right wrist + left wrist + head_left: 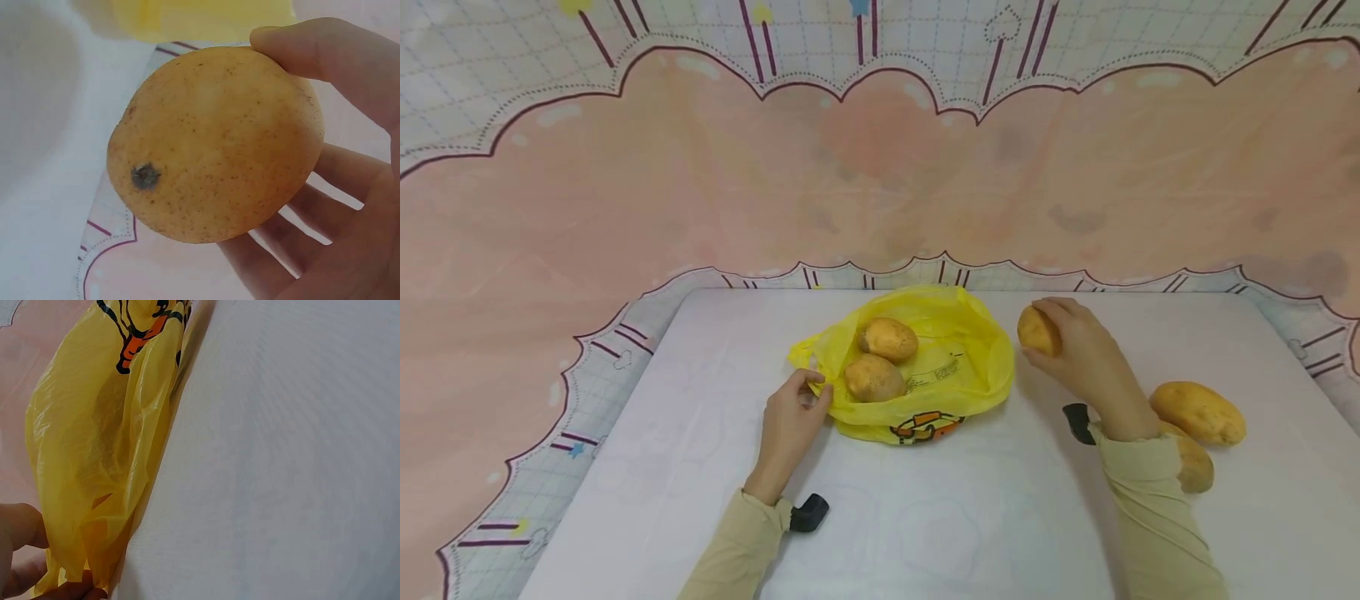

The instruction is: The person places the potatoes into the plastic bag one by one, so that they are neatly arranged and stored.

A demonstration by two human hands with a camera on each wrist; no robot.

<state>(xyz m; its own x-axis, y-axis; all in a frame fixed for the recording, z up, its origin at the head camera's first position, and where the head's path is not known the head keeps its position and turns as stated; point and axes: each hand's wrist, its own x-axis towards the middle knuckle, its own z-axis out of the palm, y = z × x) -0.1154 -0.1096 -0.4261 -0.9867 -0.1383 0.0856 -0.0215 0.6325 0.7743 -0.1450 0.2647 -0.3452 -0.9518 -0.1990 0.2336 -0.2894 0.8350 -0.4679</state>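
Observation:
A yellow plastic bag point(985, 375) lies on the table with its mouth spread, two potatoes point(889, 340) inside at its left. My left hand point(792, 421) pinches the bag's left edge between thumb and fingers; in the left wrist view the thin yellow plastic point(81, 456) bunches at the fingertips. Just right of the bag, my right hand point(1078, 346) grips a potato point(1037, 331), held above the table. The right wrist view shows that potato point(212, 144) with a dark spot on its skin, thumb on one side and fingers behind it.
Two more potatoes, one point(1198, 412) in plain sight and another point(1195, 462) partly hidden by the right sleeve point(1150, 500), lie at the right of the white table point(925, 533). A patterned pink cloth point(880, 183) hangs behind the table.

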